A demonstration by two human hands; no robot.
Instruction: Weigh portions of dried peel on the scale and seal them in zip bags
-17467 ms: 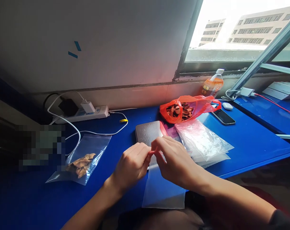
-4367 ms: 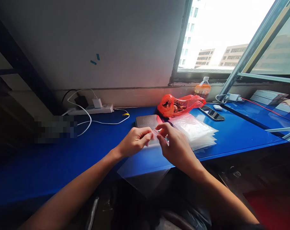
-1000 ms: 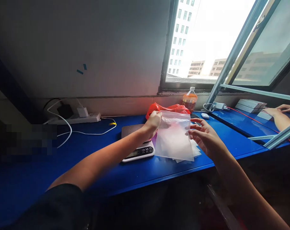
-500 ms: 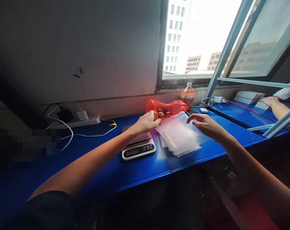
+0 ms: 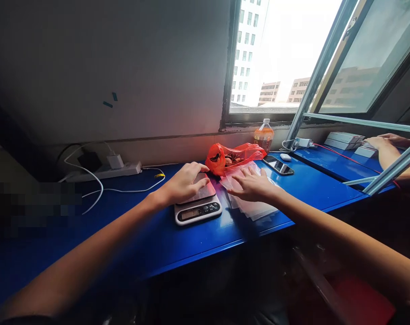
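My left hand (image 5: 185, 183) is over the metal platform of a white kitchen scale (image 5: 198, 215), thumb and fingers apart. Something thin and clear, perhaps a plastic bag, lies on the platform partly under that hand. The scale's display shows digits too small to read. My right hand (image 5: 254, 184) lies with fingers spread on a stack of clear plastic bags (image 5: 259, 208) beside the scale. Just behind, a crumpled red plastic bag (image 5: 215, 163) gapes, with small brownish pieces (image 5: 233, 160) inside.
A phone (image 5: 278, 165) and a white earbud case (image 5: 285, 157) lie right of the bags, near a bottle of orange-brown drink (image 5: 264, 137). A power strip (image 5: 123, 170) with cables is at left. Beyond a metal frame (image 5: 392, 174), another person's hands (image 5: 380, 142) touch white boxes (image 5: 343, 140).
My left hand has moved from the red bag down to the scale. My right hand has come left and down onto the clear bags, its fingers now spread. The phone shows more fully.
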